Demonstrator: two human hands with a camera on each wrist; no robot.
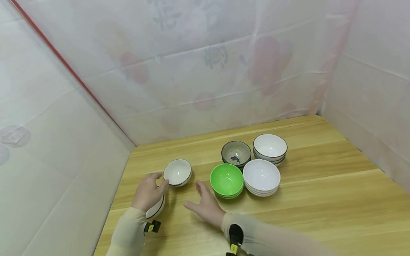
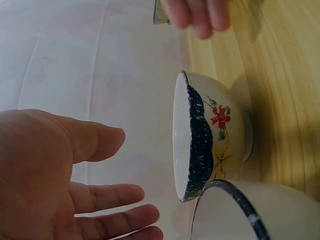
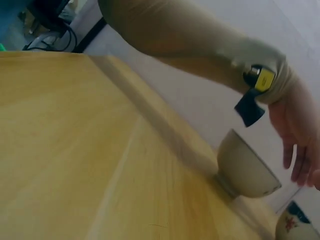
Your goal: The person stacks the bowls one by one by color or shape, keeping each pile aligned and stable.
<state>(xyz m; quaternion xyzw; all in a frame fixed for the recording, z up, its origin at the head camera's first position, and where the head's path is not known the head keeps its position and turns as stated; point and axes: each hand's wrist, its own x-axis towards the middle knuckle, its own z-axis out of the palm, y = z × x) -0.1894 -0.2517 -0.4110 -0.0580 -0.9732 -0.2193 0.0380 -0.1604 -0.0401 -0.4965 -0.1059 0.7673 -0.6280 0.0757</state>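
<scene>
My left hand (image 1: 148, 192) hovers over a dark-rimmed white bowl (image 1: 157, 208) at the near left, covering part of it; its fingers are apart and hold nothing. Just beyond stands a second bowl (image 1: 177, 171), white inside; the left wrist view shows the blue speckled band and red flower on this flowered bowl (image 2: 220, 120). My right hand (image 1: 207, 206) is held above the table, right of both bowls, thumb and fingers spread around air. In the right wrist view the left hand (image 3: 299, 125) is above the nearer bowl (image 3: 245, 170).
Right of my right hand stand stacks of bowls: green bowls (image 1: 226, 180), white bowls (image 1: 262, 176), grey fish-patterned bowls (image 1: 236, 153) and black-rimmed white bowls (image 1: 270, 146). They sit close together on the wooden table (image 1: 320, 199). Cloth walls (image 1: 192, 71) border the table's back and sides.
</scene>
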